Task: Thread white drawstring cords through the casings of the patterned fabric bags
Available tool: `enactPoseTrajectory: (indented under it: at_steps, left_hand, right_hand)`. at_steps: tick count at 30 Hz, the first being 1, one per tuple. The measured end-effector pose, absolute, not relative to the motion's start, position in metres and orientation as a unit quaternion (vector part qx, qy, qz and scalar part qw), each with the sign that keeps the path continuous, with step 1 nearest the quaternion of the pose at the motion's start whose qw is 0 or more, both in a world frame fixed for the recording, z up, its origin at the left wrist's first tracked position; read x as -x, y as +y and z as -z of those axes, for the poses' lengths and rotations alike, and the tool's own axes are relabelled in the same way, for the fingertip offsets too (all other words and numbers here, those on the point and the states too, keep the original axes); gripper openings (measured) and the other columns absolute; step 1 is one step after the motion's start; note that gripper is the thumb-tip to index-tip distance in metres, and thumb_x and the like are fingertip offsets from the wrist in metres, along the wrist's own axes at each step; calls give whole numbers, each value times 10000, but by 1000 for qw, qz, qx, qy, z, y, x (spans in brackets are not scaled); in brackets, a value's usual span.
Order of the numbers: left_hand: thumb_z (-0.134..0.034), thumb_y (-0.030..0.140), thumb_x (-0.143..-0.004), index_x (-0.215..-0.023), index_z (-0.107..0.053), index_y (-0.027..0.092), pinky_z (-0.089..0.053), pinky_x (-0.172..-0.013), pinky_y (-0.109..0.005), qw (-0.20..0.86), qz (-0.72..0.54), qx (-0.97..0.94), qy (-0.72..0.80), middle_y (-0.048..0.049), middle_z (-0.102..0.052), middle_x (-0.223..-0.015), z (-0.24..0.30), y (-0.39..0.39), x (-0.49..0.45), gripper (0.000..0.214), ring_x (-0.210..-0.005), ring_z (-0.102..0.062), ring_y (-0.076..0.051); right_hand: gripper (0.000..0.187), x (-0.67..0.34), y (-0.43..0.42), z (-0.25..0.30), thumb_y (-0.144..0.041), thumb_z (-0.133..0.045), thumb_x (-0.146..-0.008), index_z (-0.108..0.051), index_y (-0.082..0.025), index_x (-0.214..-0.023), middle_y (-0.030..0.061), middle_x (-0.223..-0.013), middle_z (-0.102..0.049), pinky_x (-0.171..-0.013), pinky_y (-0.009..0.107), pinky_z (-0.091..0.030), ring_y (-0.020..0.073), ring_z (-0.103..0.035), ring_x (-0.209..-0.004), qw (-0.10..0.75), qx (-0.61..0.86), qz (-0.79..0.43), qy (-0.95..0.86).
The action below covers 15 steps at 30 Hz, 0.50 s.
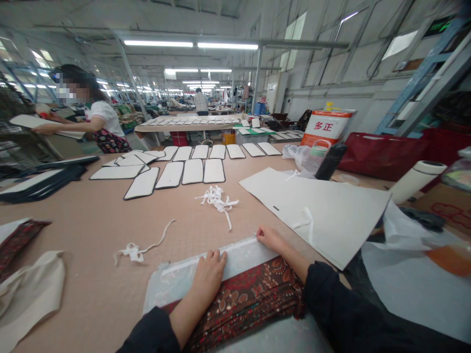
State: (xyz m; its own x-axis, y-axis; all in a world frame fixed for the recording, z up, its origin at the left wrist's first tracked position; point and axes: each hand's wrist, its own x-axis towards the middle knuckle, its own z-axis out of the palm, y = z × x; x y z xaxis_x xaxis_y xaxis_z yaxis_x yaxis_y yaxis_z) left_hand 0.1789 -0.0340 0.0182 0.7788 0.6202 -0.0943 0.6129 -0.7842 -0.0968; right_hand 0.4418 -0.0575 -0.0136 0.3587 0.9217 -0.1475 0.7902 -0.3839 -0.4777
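In front of me lies a pale blue-grey fabric panel [241,257] with a white strip [235,249] along its far edge. Over its near part is a stack of dark red and brown floral fabric [253,299], folded in several layers. My left hand [210,271] rests on the panel, fingers laid down by the strip and holding nothing. At the panel's far right corner my right hand [270,239] is closed, its fingertips pinching the strip's end. Beyond the hands are a bunch of white tapes [215,196] and a loose white tape [134,251].
White dark-edged pads [192,170] lie in rows across the table, with stacked pads [42,184] at left. To the right are a large white sheet [320,211], a black bottle [331,162], a white thermos [417,181] and a tin [326,128]. A co-worker [105,120] stands at left.
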Motion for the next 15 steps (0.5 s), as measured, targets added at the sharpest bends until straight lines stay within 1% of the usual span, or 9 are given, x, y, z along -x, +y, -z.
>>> enactPoseTrajectory:
  at_steps: [5, 7, 9, 12, 15]
  left_hand:
    - [-366, 100, -845, -1217, -430, 217, -429, -725, -371, 28, -54, 942, -331, -110, -500, -1075, -19, -34, -179, 396, -966, -468, -259]
    - [-370, 105, -846, -1209, -437, 219, -428, -727, -375, 23, -50, 941, -334, -112, -502, -1073, -20, -33, -178, 387, -971, -468, -261]
    - [-373, 116, -849, -1206, -440, 226, -429, -732, -381, 17, -47, 940, -336, -111, -503, -1075, -20, -34, -177, 380, -974, -470, -263]
    - [-369, 142, -861, -1202, -442, 235, -428, -746, -388, 11, -36, 939, -342, -109, -499, -1086, -21, -36, -178, 361, -982, -469, -261]
    - [-345, 139, -868, -1195, -444, 219, -430, -766, -395, 8, -34, 937, -347, -106, -500, -1086, -22, -39, -179, 351, -984, -471, -252]
  right_hand:
    - [104, -447, -57, 7, -136, -555, -692, -575, -150, -793, 28, -775, -622, -578, 203, -319, 127, -525, -697, 125, 819, -192, -526]
    - [116, -446, -59, 2, -100, -501, -720, -580, -142, -794, 43, -785, -623, -600, 212, -332, 134, -529, -712, 118, 821, -188, -525]
    - [174, -434, -62, -3, -70, -436, -751, -587, -132, -809, 67, -828, -621, -657, 228, -350, 149, -532, -763, 120, 811, -161, -550]
    - [240, -397, -70, -6, -73, -386, -796, -596, -141, -890, 82, -935, -600, -768, 250, -357, 165, -515, -881, 123, 727, -111, -667]
    - [274, -355, -79, -8, -97, -388, -823, -572, -172, -1012, 81, -1021, -568, -817, 281, -354, 184, -478, -968, 102, 611, -77, -781]
